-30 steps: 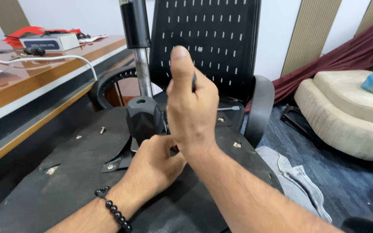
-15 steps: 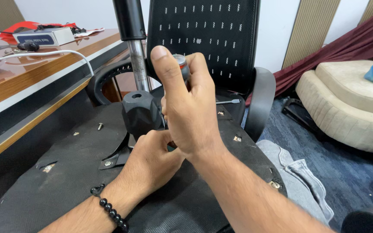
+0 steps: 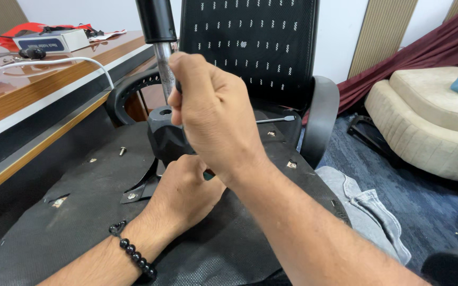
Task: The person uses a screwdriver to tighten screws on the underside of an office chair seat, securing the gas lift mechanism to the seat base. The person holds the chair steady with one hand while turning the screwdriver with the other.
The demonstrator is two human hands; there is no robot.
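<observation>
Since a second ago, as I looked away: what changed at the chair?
The right hand tilted its fist over to the left around a mostly hidden tool handle, toward the metal post. The left hand stayed pressed on the chair underside beside the black hub.

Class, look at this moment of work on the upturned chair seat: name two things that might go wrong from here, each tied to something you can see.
1. The left hand rests at the foot of the black mechanism housing, under the right hand; a slip might strike or pinch it.
2. A loose screw on the seat underside might roll off and get lost.
</observation>
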